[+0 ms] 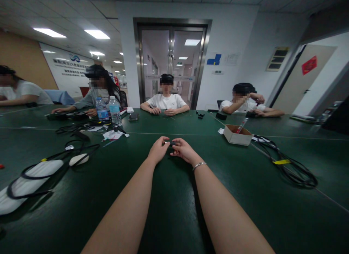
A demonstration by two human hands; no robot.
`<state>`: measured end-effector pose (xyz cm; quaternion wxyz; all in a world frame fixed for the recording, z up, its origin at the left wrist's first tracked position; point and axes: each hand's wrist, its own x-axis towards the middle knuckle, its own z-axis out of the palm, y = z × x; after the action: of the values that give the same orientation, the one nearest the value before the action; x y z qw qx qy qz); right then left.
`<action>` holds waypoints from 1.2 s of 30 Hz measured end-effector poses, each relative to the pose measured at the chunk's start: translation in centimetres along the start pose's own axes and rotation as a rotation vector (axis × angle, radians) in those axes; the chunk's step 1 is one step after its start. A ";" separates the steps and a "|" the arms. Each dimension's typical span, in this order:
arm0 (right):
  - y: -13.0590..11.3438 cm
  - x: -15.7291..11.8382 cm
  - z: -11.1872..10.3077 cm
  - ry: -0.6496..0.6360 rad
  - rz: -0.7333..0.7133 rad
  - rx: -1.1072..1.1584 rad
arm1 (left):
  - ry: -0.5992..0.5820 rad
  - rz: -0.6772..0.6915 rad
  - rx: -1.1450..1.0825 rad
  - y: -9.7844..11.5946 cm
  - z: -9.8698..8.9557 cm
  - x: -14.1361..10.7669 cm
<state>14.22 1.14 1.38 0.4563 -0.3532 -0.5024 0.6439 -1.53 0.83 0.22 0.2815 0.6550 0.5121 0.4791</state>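
Observation:
Both my hands meet over the green table [174,195] in the middle of the head view. Between their fingertips is a small dark object [171,143], too small to make out. My left hand [159,150] pinches its left end with thumb and forefinger. On the right side, my right hand [185,150] grips the same object, its fingers curled and a silver bracelet on the wrist. The lower fingers of my left hand are hidden behind the hand.
An open box [238,138] holding a tube stands to the right, near coiled black cables [293,170]. Two bottles [114,110], papers [113,135] and more cables lie left. A white power strip [29,183] is nearer. Several people sit across the table.

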 end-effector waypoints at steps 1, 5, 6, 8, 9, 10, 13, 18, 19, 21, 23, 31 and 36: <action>0.0 0.0 0.0 0.007 0.001 0.002 | 0.005 -0.001 -0.031 0.0 0.0 0.0; 0.1 0.1 0.0 0.000 0.003 0.000 | -0.044 -0.014 -0.097 -0.3 0.1 0.2; 0.1 0.1 0.0 -0.001 0.003 0.000 | -0.053 -0.015 -0.099 -0.3 0.1 0.2; 0.1 0.2 0.0 0.000 0.004 -0.003 | -0.047 -0.012 -0.101 -0.5 0.2 0.2; 0.1 0.2 0.0 0.002 0.003 -0.004 | -0.040 -0.011 -0.105 -0.6 0.2 0.3; 0.1 0.2 0.0 0.003 0.002 -0.007 | -0.037 -0.014 -0.112 -0.6 0.2 0.3; 0.2 0.2 -0.1 0.002 -0.006 -0.017 | -0.047 -0.037 -0.141 -0.7 0.3 0.5; 0.3 0.3 -0.2 -0.010 -0.010 -0.023 | -0.014 -0.067 -0.165 -0.6 0.3 0.5; 0.3 0.3 -0.2 -0.015 -0.009 -0.027 | -0.020 -0.075 -0.166 -0.6 0.2 0.5; 0.3 0.2 -0.2 -0.020 -0.009 -0.036 | -0.033 -0.090 -0.166 -0.6 0.2 0.5; 0.3 0.2 -0.1 -0.012 -0.010 -0.041 | -0.022 -0.096 -0.158 -0.5 0.1 0.5; 0.2 0.3 -0.1 0.001 -0.009 -0.032 | -0.039 -0.107 -0.148 -0.1 0.0 0.4; 0.3 0.2 -0.1 -0.015 -0.016 -0.036 | -0.055 -0.097 -0.159 -0.1 0.1 0.3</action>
<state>14.23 1.35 1.08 0.4512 -0.3524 -0.5201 0.6338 -1.46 1.13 0.20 0.3697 0.6178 0.4956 0.4858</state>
